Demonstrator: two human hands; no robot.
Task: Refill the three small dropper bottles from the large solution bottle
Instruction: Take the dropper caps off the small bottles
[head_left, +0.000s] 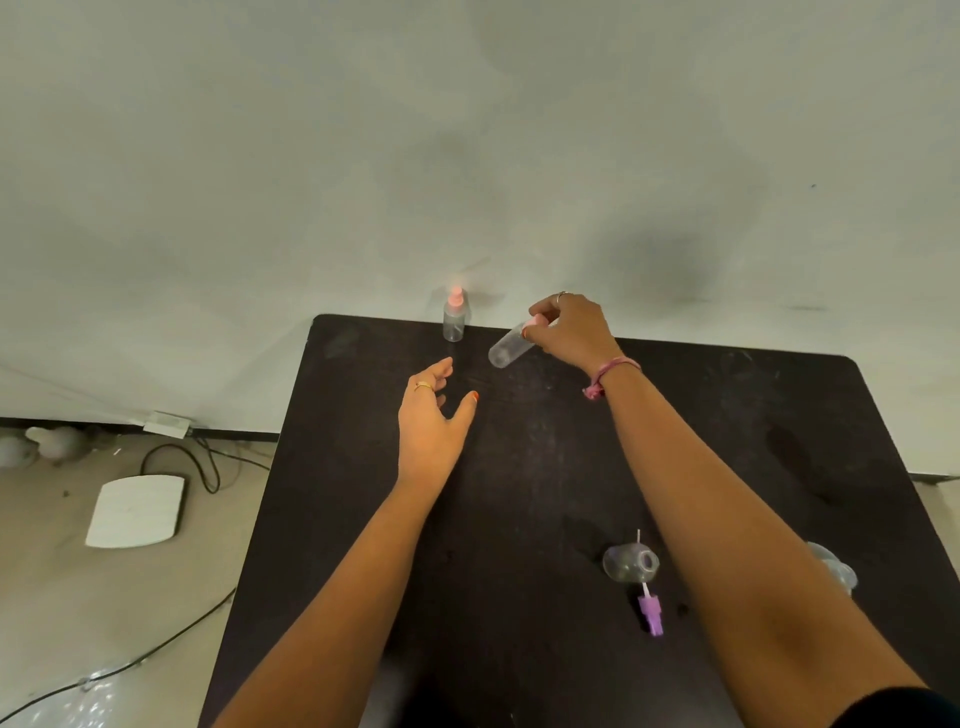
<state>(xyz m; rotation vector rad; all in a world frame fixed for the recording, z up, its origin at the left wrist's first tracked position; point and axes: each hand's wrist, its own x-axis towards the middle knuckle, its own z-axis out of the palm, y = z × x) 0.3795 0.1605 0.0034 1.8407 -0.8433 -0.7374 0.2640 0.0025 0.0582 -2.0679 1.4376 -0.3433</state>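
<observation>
Bottles for this refill are spread over a dark table (545, 493) that fills the lower centre and right of the frame, set against a pale wall. No large solution bottle can be picked out with certainty; a clear rounded object (831, 569) at the lower right edge, half hidden behind the right forearm, may be it, but that cannot be told. Right hand (571, 327), upper centre, pinches the pink top end of a small clear bottle (509, 347) with curled fingers, holding it tilted above the tabletop with its base pointing down and left. Left hand (434, 415), just left of centre, is spread and relaxed with nothing in it, reaching toward that bottle. A capped bottle with a pink top (453, 317) stands upright at the far table edge. Lower right, an uncapped small bottle (630, 562) lies near a purple spray cap (651, 613) with its tube. All three small bottles look empty, so filling seems barely started: one is opened, one is in hand, one untouched.
</observation>
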